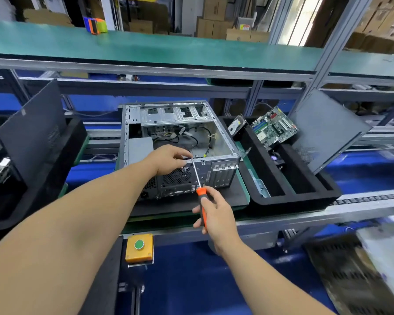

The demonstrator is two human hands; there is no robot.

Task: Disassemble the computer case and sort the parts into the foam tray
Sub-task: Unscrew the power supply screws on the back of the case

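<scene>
We see computer case (180, 142) open on surface, left of foam tray (289, 196) | right hand (216, 214) fingers clamped on screwdriver (199, 188) | left hand (168, 161) fingers curled at case's rear edge, grasp unclear

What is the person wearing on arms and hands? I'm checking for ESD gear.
Nothing shows: the left hand and right hand are bare, with no gloves, rings, watch or wrist strap. Both forearms are bare as far as the view reaches; no sleeve shows.
</scene>
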